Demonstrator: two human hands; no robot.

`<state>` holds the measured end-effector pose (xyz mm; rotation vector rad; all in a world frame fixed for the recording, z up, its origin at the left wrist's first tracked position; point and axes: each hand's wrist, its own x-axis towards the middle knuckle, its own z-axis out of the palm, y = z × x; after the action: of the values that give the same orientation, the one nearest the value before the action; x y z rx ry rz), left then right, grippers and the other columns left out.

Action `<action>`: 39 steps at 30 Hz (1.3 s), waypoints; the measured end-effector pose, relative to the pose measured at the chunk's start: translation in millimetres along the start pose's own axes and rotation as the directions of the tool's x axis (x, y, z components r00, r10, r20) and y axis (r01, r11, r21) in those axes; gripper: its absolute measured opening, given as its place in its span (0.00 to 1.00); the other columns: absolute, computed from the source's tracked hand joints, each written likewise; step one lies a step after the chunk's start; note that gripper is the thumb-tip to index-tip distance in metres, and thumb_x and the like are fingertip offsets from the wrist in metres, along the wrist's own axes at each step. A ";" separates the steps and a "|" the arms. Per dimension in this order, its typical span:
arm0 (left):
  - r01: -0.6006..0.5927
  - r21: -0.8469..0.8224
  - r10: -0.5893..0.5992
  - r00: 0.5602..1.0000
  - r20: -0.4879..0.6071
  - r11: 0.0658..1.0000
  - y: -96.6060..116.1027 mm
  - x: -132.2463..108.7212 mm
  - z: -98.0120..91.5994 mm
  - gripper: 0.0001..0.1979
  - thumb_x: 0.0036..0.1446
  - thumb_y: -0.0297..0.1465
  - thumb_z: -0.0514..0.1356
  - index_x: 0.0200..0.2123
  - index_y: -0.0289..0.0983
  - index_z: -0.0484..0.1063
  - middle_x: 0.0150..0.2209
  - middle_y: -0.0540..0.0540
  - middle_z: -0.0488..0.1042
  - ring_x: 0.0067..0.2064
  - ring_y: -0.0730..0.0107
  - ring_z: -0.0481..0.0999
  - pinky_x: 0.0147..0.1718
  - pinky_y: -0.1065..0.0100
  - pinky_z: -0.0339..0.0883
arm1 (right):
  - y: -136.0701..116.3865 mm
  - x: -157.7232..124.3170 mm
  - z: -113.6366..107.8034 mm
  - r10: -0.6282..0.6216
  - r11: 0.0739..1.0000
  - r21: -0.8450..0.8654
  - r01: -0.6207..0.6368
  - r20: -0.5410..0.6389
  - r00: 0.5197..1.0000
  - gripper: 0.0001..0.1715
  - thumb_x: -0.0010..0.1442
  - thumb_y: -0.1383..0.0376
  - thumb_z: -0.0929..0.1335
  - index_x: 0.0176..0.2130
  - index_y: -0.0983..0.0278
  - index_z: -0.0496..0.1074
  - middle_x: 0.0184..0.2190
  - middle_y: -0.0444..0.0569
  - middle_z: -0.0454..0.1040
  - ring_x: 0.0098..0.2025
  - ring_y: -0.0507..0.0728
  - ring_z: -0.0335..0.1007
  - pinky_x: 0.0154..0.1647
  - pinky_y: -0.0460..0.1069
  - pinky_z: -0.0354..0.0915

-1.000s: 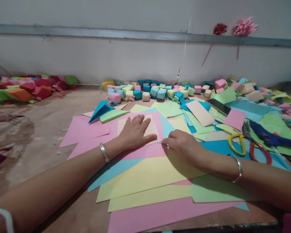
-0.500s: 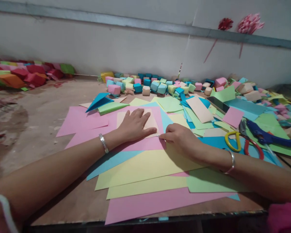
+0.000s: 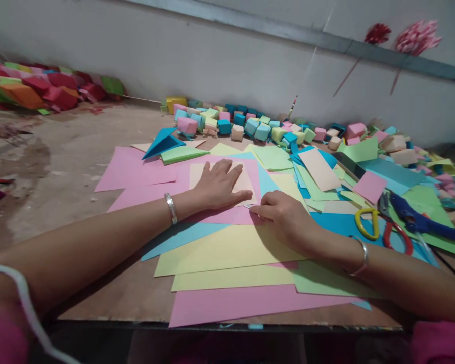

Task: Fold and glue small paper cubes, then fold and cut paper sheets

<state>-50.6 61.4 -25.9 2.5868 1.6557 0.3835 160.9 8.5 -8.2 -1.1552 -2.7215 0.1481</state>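
Observation:
My left hand (image 3: 220, 186) lies flat with fingers spread on a peach paper square (image 3: 197, 177), which rests on a pink sheet (image 3: 159, 194). Close to its thumb, my right hand (image 3: 284, 215) is closed around a thin tool with a metallic tip (image 3: 247, 206); the fingers hide the rest, so I cannot tell its kind. The tip points at the lower edge of the peach square. Beneath my right hand and nearer to me spread yellow sheets (image 3: 208, 253), a green sheet (image 3: 329, 280) and another pink sheet (image 3: 242, 303).
Scissors with yellow and red handles (image 3: 367, 224) and a blue glue gun (image 3: 413, 217) lie right of my right hand. A phone (image 3: 349, 167) sits among paper pieces. Small paper cubes (image 3: 238, 120) line the wall, and larger ones (image 3: 60, 91) are piled at the left.
The view has shifted and tilted slightly. My right hand sits a little lower relative to the peach square, and more of the metallic tip shows. My left hand stays flat on the paper.

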 end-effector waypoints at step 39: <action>-0.251 -0.018 0.251 0.968 -0.027 0.968 -11.0 2.6 1.1 0.15 0.66 0.39 0.47 0.47 0.40 0.68 0.49 0.41 0.69 0.50 0.54 0.66 0.49 0.53 0.55 | 11.7 -4.3 1.1 -0.019 1.000 -0.024 0.017 -0.064 0.998 0.18 0.66 0.69 0.60 0.39 0.63 0.79 0.34 0.54 0.72 0.37 0.57 0.64 0.34 0.50 0.57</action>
<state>-59.0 68.5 -28.3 2.7932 1.3223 0.4422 171.9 13.4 -11.7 -1.1213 -2.6840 0.0760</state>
